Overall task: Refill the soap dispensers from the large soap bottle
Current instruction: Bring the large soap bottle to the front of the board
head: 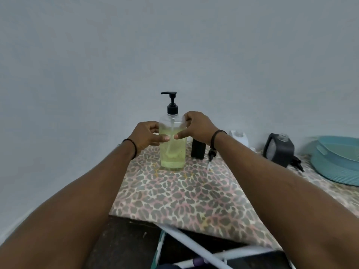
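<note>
Head view: large soap bottle stands upright at the table's far edge, between both hands — left hand and right hand clasp its sides, equally near.

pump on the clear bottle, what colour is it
Black pump, seen best in the head view, atop the clear bottle.

The right hand is covering the top of the black dispenser; a teal basket is running off the picture's right edge, by the tablecloth's right edge.
</note>
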